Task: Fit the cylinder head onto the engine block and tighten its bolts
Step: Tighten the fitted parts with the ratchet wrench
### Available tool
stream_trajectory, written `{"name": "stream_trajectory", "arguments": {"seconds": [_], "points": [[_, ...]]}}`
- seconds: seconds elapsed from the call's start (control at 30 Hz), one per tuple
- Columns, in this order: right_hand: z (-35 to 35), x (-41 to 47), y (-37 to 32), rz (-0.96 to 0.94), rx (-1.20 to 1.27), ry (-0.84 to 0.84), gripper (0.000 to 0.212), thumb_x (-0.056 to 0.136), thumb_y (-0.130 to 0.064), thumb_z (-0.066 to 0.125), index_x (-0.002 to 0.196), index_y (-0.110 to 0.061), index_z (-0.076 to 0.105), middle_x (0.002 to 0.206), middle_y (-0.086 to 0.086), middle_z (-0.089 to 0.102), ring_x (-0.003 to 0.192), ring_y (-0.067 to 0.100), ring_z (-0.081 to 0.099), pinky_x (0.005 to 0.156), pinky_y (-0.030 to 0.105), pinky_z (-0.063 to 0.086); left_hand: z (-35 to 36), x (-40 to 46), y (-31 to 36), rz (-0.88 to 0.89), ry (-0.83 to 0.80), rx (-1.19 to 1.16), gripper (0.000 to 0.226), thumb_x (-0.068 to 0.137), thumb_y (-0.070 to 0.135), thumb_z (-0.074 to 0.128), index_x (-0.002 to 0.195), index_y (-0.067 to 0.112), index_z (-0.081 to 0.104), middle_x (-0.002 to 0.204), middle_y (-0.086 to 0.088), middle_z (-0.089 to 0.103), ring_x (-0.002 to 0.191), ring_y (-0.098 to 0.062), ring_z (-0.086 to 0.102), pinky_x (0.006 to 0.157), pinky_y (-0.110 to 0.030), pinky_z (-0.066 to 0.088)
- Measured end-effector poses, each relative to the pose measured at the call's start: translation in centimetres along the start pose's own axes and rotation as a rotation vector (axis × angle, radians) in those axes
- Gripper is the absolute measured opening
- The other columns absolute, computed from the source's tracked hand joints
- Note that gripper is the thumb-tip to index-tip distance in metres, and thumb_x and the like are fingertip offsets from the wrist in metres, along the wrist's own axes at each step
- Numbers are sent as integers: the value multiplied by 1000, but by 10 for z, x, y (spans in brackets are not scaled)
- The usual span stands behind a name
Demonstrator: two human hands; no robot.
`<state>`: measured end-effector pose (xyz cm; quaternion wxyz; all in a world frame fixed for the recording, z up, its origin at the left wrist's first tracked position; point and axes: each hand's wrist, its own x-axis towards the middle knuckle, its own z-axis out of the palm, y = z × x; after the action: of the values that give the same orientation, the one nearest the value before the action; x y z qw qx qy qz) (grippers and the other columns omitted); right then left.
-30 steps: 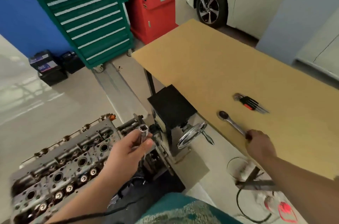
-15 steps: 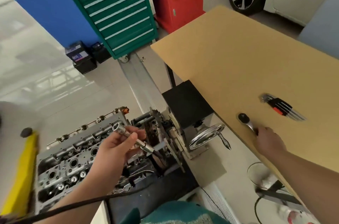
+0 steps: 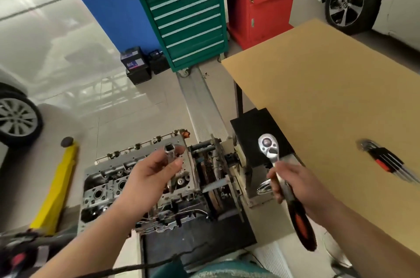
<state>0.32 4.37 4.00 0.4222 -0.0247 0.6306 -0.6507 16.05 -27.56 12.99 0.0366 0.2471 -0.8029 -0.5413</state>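
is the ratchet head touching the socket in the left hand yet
Apart. The head view shows a wide gap between the ratchet and the socket in the left hand.

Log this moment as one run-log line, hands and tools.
left hand: holds socket extension | right hand: grips ratchet | cylinder head: on block | tools unjoined

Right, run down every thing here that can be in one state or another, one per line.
Left hand: grips the chrome socket extension, raised above the grey cylinder head.
Right hand: grips the chrome ratchet with black-and-orange handle, off the table.
Cylinder head: sits on the engine.
Red-clipped hex key set: lies on the tan table.
Red tool cabinet: upper drawer ajar.
Green drawer chest: drawers closed.
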Motion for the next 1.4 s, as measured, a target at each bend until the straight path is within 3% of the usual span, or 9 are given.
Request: {"name": "stream_trajectory", "arguments": {"seconds": [0.2,0.3,0.37,0.7,0.83,1.0,1.17,1.27,1.4], "points": [[101,1,-47,-132,-316,-227,19,102,-45,55,99,-34,70,74,-4,60,67,12,55,68,32,46,-36,12,5,191,-160,398,22,103,26,63,83,31,57,68,9,51,57,-6,48,55,-19,40],[129,-1,-61,21,-227,-362,50,90,-71,55,94,-24,73,73,3,58,64,16,52,65,33,43,-40,10,2,175,-204,480,24,102,18,62,82,29,55,72,1,54,65,-20,54,64,-40,47],[141,-1,-67,57,-204,-425,65,83,-84,53,92,-23,74,71,2,58,62,15,52,66,32,43,-42,6,-1,178,-236,487,19,100,18,61,84,27,56,74,2,56,67,-17,55,65,-37,46],[157,-7,-73,0,-198,-411,62,74,-87,64,79,-27,77,69,-5,63,58,9,50,61,23,43,-34,-10,7,256,-221,518,27,97,16,63,83,38,58,74,8,61,67,-15,60,64,-39,50],[150,-8,-74,58,-52,-446,55,78,-81,67,78,-27,79,66,-6,63,55,9,48,55,20,40,-30,-12,9,240,-243,473,12,96,12,62,86,19,62,72,-1,60,65,-21,59,63,-43,49],[144,-7,-75,65,-14,-429,58,80,-80,65,76,-23,77,62,-6,61,54,11,47,56,22,38,-22,-11,19,244,-235,392,14,95,19,58,83,12,59,68,-7,55,63,-29,52,60,-45,43],[139,-4,-77,56,-54,-393,64,78,-84,64,75,-21,77,62,-4,59,54,11,47,59,26,38,-17,-15,21,366,-131,627,6,103,30,55,102,35,58,74,13,59,68,-9,58,62,-26,45],[134,-4,-75,67,-23,-371,63,77,-83,66,76,-21,77,67,0,60,55,12,46,58,26,38,-18,-18,26,437,-137,741,35,105,51,42,128,28,58,89,18,59,79,-2,58,69,-22,46],[130,-6,-71,65,-23,-419,63,81,-82,63,78,-21,76,62,-4,58,54,12,46,57,25,38,-16,-20,28,486,-166,700,38,108,52,32,120,29,59,77,14,57,71,-4,58,64,-25,47]]}}
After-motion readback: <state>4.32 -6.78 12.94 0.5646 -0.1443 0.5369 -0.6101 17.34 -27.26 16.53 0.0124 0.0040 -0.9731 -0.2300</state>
